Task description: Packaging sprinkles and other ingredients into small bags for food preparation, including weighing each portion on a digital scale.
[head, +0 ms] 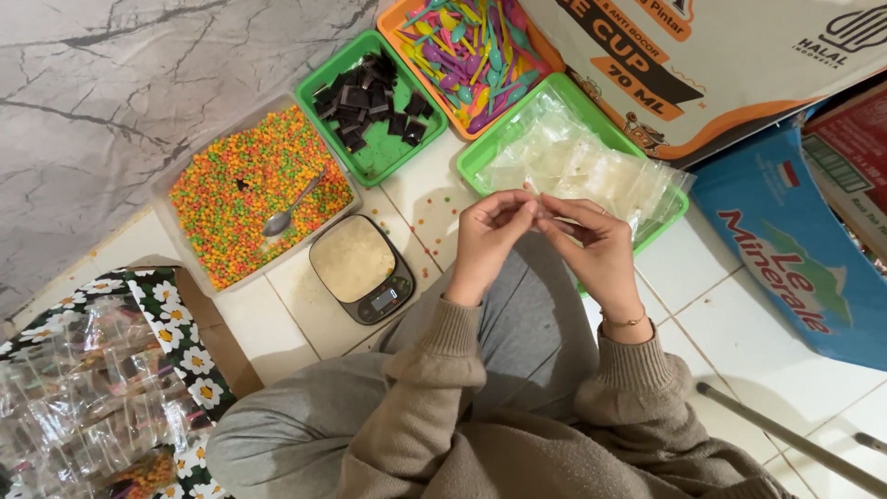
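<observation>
Both hands are up over the lap, fingertips meeting on one small clear bag [543, 211]. Left hand [488, 236] pinches its left edge, fingers curled nearly closed; right hand [596, 248] pinches the right edge the same way. The bag sits in the air between them, just in front of the green tray of bags [480, 159], not in it.

My read on the step: separating the mouth of the bag so it can be filled. The film is thin and hard to see, so I can't tell whether the mouth is open yet. Next move, as I judge it, calls for a thumb-and-finger rub to split the two layers, then one hand holding the mouth wide while the other goes to the spoon [288, 209]. The risk is the film sticking, or two bags coming up together.

Counts:
- trays: 4. One clear tray [163, 196] of coloured sprinkles, one green tray [377, 166] with dark square pieces, one orange tray [395, 20] of plastic spoons, and the green one with bags
- metal spoon: 1, lying in the sprinkles
- scale [362, 270]: 1, on the floor tiles between the sprinkles and the left knee
- bags in the tray and plastic spoons: too many and too overlapped to count
- dark squares: roughly a dozen or more, no exact count
- daisy-print box [176, 319] of clear packs: 1, at left
</observation>
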